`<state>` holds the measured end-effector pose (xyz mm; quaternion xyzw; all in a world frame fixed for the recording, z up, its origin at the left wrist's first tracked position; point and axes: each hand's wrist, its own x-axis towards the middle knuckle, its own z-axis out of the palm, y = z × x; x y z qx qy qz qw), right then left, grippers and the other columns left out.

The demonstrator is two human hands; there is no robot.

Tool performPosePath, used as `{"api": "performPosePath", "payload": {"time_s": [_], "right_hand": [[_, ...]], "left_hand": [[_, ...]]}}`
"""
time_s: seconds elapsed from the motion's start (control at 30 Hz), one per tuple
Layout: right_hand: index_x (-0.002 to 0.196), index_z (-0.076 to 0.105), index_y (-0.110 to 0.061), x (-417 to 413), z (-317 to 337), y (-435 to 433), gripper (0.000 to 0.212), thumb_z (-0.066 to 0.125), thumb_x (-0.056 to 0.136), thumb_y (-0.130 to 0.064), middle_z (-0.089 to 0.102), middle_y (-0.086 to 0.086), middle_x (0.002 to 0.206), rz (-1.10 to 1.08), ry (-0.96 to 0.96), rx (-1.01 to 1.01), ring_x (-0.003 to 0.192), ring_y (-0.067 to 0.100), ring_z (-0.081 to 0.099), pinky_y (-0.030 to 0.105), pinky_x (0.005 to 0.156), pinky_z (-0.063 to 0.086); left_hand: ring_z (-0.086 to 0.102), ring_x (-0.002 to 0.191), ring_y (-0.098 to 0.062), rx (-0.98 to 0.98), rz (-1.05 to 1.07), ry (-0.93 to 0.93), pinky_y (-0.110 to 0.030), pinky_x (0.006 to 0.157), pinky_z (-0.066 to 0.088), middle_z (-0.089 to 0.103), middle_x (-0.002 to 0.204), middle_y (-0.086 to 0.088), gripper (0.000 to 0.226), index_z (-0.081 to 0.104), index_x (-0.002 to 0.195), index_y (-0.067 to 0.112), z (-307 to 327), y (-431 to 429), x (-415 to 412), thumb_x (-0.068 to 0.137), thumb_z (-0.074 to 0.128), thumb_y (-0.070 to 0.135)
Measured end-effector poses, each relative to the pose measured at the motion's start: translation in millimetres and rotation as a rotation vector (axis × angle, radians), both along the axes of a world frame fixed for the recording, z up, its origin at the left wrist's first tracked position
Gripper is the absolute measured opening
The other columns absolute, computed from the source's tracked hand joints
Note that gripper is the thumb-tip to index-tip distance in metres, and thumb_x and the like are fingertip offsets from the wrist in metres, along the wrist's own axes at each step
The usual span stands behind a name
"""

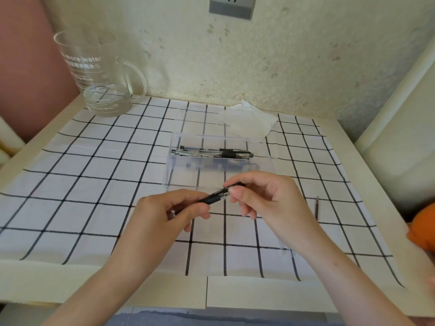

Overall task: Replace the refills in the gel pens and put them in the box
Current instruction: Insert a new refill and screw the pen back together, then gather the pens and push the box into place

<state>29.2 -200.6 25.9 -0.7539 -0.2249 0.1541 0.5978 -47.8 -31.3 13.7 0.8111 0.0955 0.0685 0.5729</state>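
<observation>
A soft checked cloth (94, 196) lies under both hands. Just beyond the grip, the clear plastic box (174, 161) is hard to trace, its walls nearly invisible; pens (211, 152) lie inside. The left hand (164, 212) and right hand (266, 196) pinch one black-and-clear gel pen (217, 195), fingers hiding its ends. A thin refill (316, 208) lies right of the grip

A gel pen (217, 195) with a black grip and a clear barrel was held tilted just in front of the box. The left hand (164, 215) pinched its lower grip end and the right hand (266, 196) pinched its upper barrel end. The clear plastic box (171, 165) stood open-topped, with several more pens (211, 152) lying lengthwise inside it, side by side. A thin dark refill (316, 208) lay flat by itself, well right of the held pen.
</observation>
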Motion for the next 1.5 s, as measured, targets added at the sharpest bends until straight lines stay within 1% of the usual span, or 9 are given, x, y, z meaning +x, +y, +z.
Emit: {"api": "performPosePath", "payload": {"time_s": [0.37, 0.47, 0.67, 0.8, 0.9, 1.07, 1.33, 1.4, 1.5], "right_hand": [[0.086, 0.070, -0.014, -2, -8, 4, 0.018, 0.059, 0.088, 0.000, 0.064, -0.003, 0.059, -0.006, 0.003, 0.008, 0.047, 0.007, 0.052, 0.020, 0.050, 0.046], [0.087, 0.070, -0.019, -4, -9, 6, 0.019, 0.060, 0.088, -0.003, 0.066, -0.003, 0.062, -0.010, -0.012, -0.014, 0.049, 0.010, 0.054, 0.020, 0.051, 0.046], [0.089, 0.070, -0.020, 4, -1, 2, 0.018, 0.060, 0.088, -0.005, 0.072, 0.004, 0.078, 0.000, -0.044, -0.030, 0.059, 0.008, 0.061, 0.020, 0.050, 0.044], [0.091, 0.069, -0.014, 33, 15, -15, 0.017, 0.058, 0.088, -0.001, 0.073, -0.003, 0.072, -0.239, -0.111, 0.108, 0.061, 0.006, 0.060, 0.018, 0.049, 0.041], [0.091, 0.068, -0.018, 51, 19, -22, 0.017, 0.058, 0.090, -0.004, 0.073, -0.010, 0.071, -0.375, -0.221, 0.108, 0.065, 0.003, 0.061, 0.014, 0.054, 0.043], [0.092, 0.069, -0.020, 64, 4, -8, 0.017, 0.061, 0.087, -0.006, 0.072, -0.003, 0.089, -0.464, -0.295, 0.045, 0.082, 0.005, 0.064, 0.012, 0.069, 0.045], [0.100, 0.070, -0.023, 70, -22, 14, 0.024, 0.057, 0.089, -0.006, 0.067, -0.011, 0.101, -0.369, -0.308, -0.156, 0.095, -0.001, 0.056, 0.004, 0.081, 0.037], [0.106, 0.068, -0.029, 70, -23, 13, 0.025, 0.057, 0.091, -0.012, 0.064, -0.012, 0.113, -0.351, -0.345, -0.252, 0.112, 0.003, 0.050, 0.018, 0.102, 0.032], [0.109, 0.067, -0.029, 64, -14, 6, 0.026, 0.057, 0.091, -0.013, 0.060, -0.013, 0.115, -0.385, -0.429, -0.346, 0.117, 0.007, 0.039, 0.037, 0.107, 0.028]], "left_hand": [[0.039, 0.044, -0.005, 0.039, 0.030, 0.020, -0.011, 0.041, 0.030, 0.057, 0.050, 0.005, 0.024, 0.072, 0.068, 0.038, -4, -1, -1, 0.081, 0.067, 0.017], [0.044, 0.044, -0.003, 0.076, 0.023, 0.021, -0.008, 0.042, 0.033, 0.057, 0.047, 0.016, 0.023, 0.071, 0.065, 0.036, -2, 1, -2, 0.080, 0.067, 0.018], [0.061, 0.076, 0.004, 0.205, 0.001, -0.101, 0.000, 0.064, 0.039, 0.069, 0.077, 0.023, 0.017, 0.067, 0.087, 0.043, 0, 6, 2, 0.073, 0.066, 0.035], [0.049, 0.099, 0.019, 0.399, 0.074, -0.294, 0.003, 0.079, 0.035, 0.055, 0.108, 0.030, 0.035, 0.057, 0.114, 0.033, 0, 8, 4, 0.079, 0.060, 0.034], [0.044, 0.112, 0.011, 0.479, 0.078, -0.333, -0.001, 0.093, 0.032, 0.051, 0.123, 0.020, 0.043, 0.051, 0.126, 0.028, -8, 8, 6, 0.083, 0.058, 0.029], [0.051, 0.107, -0.003, 0.616, -0.041, -0.320, -0.003, 0.097, 0.030, 0.060, 0.118, 0.004, 0.037, 0.057, 0.124, 0.019, -25, 6, 9, 0.089, 0.058, 0.030], [0.058, 0.110, -0.014, 0.725, -0.129, -0.327, -0.030, 0.095, 0.046, 0.062, 0.120, 0.002, 0.040, 0.061, 0.120, 0.016, -35, 2, 12, 0.089, 0.043, 0.033], [0.058, 0.110, -0.013, 0.719, -0.131, -0.329, -0.031, 0.095, 0.047, 0.062, 0.121, 0.003, 0.040, 0.062, 0.119, 0.016, -36, 3, 12, 0.090, 0.042, 0.034], [0.057, 0.111, -0.011, 0.723, -0.140, -0.326, -0.028, 0.096, 0.045, 0.061, 0.121, 0.004, 0.040, 0.062, 0.119, 0.016, -36, 3, 11, 0.090, 0.041, 0.033]]}}
